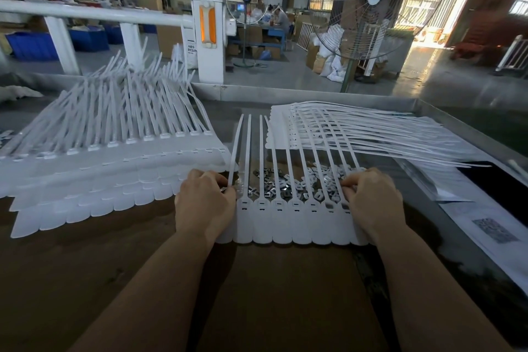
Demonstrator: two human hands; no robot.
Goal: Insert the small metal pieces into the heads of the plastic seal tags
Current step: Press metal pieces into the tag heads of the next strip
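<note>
Both forearms are extended forward over the bench (85,280), palms down. A joined strip of seal tags (288,221) lies flat between the hands, straps pointing away. The left hand (204,203) is placed at the strip's left end, fingers curled and pinched at a tag head; what is pinched cannot be told. The right hand (371,200) is set at the right end, fingertips bunched over a tag head. Loose metal pieces (291,183) are heaped under the straps just beyond the heads. Stacked tags (120,146) are seen left, another stack (357,128) right.
</note>
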